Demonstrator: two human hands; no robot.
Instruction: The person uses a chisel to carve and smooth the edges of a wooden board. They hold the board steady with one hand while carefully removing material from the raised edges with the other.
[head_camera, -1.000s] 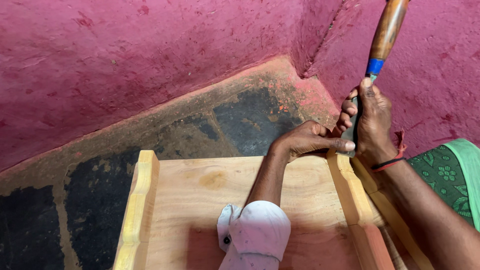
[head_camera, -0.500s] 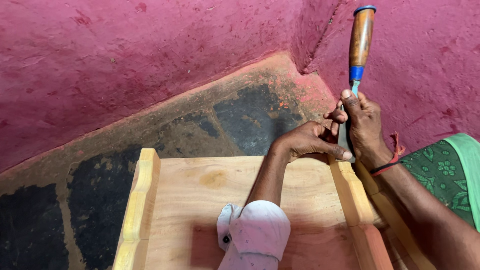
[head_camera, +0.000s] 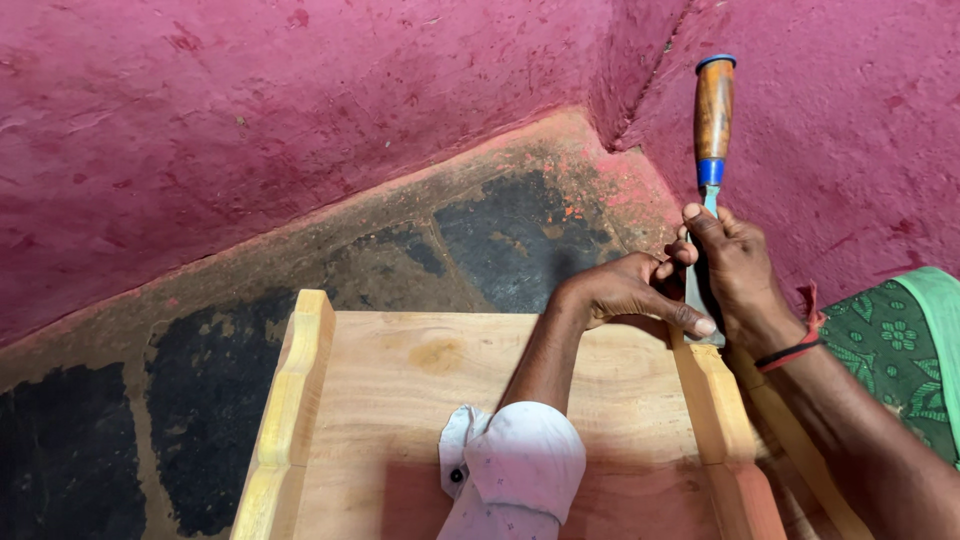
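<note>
The chisel (head_camera: 713, 130) now stands more upright (handle above the fists), its blade gripped by the right hand (head_camera: 738, 270); the left hand (head_camera: 630, 290) pinches it just beside, over the frame's right rail (head_camera: 712, 400).

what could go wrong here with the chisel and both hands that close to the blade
The left hand has its fingers right beside the blade of the chisel, so a slip might cut them. The right hand holds the blade rather than the handle, a grip that may slide. The blade meets the raised rail at the wooden board's edge and could split it.
</note>
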